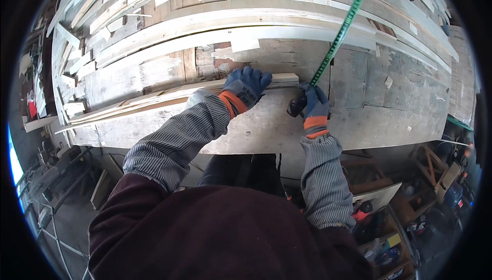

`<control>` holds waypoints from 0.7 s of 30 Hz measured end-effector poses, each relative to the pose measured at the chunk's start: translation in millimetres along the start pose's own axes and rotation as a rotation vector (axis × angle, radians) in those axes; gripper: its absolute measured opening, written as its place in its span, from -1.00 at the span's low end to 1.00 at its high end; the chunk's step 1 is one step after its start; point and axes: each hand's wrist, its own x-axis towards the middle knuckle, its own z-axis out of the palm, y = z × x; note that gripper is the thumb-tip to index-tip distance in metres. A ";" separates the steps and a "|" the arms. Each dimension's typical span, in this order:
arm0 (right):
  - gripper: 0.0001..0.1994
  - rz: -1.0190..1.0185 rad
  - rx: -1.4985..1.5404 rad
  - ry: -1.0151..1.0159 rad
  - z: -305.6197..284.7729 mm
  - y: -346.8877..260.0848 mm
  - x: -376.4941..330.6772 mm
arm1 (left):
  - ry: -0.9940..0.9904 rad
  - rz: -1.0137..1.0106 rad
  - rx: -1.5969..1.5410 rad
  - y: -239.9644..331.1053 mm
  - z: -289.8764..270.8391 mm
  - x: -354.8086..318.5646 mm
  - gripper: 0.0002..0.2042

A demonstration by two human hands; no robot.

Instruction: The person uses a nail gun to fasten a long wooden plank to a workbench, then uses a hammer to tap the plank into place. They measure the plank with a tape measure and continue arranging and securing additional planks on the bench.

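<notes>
My left hand [245, 86], in a blue-grey work glove with an orange cuff, is closed over a stack of thin wooden strips [285, 79] near its right end. The stack runs off to the left along the workbench. Just right of that end, my right hand [314, 100], gloved alike, grips a tape measure [295, 105] by its dark case. Its green blade [338, 39] is pulled out and slants away to the far right, across other strips. Part of the case is hidden by my fingers.
Long pale wooden strips [184, 41] lie across the far part of the worn workbench [394, 121]. Short offcuts [74, 108] are scattered at the left end. Below the bench's front edge on the right, wooden shelving [366, 180] and a red-and-black object [363, 211] show.
</notes>
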 end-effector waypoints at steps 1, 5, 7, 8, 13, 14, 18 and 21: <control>-0.82 -0.018 -0.005 0.004 2.9 0.8 -1.3 | 0.007 0.001 -0.005 0.6 1.1 0.5 -0.46; -0.82 -0.013 0.070 0.013 12.4 10.5 1.0 | 0.033 -0.047 0.031 10.4 7.9 5.1 -0.53; -0.82 -0.045 0.108 -0.008 8.1 13.1 3.4 | 0.064 -0.064 0.013 12.2 0.3 3.9 -0.56; -0.81 -0.096 0.103 -0.032 5.1 9.3 2.5 | 0.060 -0.102 -0.033 13.1 -1.0 3.9 -0.56; -0.67 -0.252 0.062 -0.077 -13.2 -14.7 -25.3 | 0.162 -0.176 -0.124 5.6 -6.0 14.4 -0.54; -0.65 -0.202 0.093 -0.130 -25.0 -13.6 -30.5 | 0.120 -0.194 -0.124 2.2 -5.1 16.7 -0.53; -0.69 0.088 0.079 -0.340 -53.3 -11.5 -64.0 | 0.025 -0.188 -0.169 -3.5 -14.3 21.0 -0.53; -0.76 0.218 -0.079 -0.395 -52.2 1.4 -111.3 | 0.035 -0.173 -0.162 -2.6 -4.5 22.6 -0.53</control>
